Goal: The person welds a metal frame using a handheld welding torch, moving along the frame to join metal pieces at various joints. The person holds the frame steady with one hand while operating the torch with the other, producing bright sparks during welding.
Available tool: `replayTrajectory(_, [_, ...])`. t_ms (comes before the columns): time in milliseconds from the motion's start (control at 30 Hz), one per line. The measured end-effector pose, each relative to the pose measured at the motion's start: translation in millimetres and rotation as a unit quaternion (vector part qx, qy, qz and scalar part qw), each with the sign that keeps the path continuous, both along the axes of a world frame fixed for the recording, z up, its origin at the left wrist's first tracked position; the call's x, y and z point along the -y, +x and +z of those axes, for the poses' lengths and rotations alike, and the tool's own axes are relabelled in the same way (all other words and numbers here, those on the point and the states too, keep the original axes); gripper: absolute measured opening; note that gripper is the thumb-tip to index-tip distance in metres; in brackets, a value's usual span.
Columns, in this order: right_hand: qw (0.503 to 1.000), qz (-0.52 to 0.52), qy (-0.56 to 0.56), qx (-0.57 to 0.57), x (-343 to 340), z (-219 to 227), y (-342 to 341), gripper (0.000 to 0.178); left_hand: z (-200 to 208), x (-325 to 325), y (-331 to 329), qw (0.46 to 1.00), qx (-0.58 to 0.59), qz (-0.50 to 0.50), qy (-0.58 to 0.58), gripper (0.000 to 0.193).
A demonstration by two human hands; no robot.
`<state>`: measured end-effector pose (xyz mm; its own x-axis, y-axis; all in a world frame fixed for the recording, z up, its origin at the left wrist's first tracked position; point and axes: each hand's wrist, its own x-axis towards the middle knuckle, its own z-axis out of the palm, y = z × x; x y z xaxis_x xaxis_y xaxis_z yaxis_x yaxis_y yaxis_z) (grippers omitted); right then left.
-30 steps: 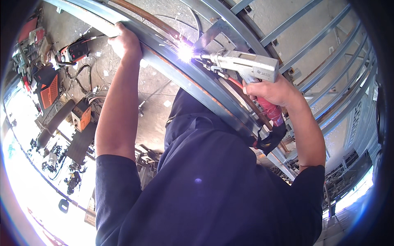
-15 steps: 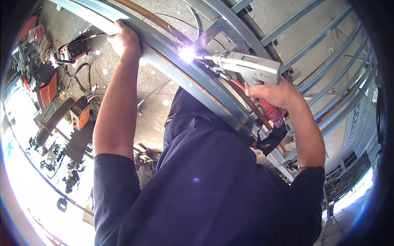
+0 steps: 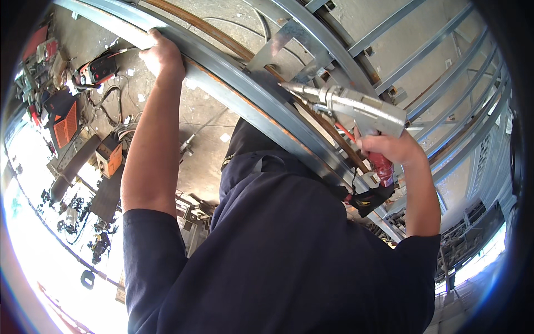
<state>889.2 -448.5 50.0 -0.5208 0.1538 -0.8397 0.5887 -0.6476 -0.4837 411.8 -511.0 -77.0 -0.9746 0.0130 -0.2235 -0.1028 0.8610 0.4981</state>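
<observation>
A grey concrete floor (image 3: 194, 106) spread beneath the work, littered at the person's left with an orange-and-black box (image 3: 67, 125) and other gear that was hard to make out, partly washed out by white glare. To the right, a rack of curved grey metal bars (image 3: 411, 83) ran out of sight at the dark round rim. A long grey metal beam with a rusty edge (image 3: 239, 78) slanted across the middle, its upper end cut off by the top of the view.

The left hand (image 3: 163, 55) was set against the beam, thumb along its edge; the other fingers were mostly hidden, so their closure could not be told. The right hand (image 3: 392, 146) had its fingers curled around the red-wrapped grip of a silver pistol-shaped welding torch (image 3: 361, 106). The nozzle pointed left, near the beam; whether it touched metal was unclear. A dark garment (image 3: 295, 250) blocked the lower middle.
</observation>
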Motion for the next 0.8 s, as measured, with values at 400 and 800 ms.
replayTrajectory(400, [0.999,0.005,-0.013,0.029,17.1,-3.7,5.5,0.036,3.9,-2.4,1.0,1.000,0.022,-0.015,-0.004,0.087])
replayTrajectory(800, [1.000,0.008,0.007,0.000,18.3,-4.8,5.3,0.032,11.3,-5.4,8.4,0.999,0.030,-0.008,0.020,0.085])
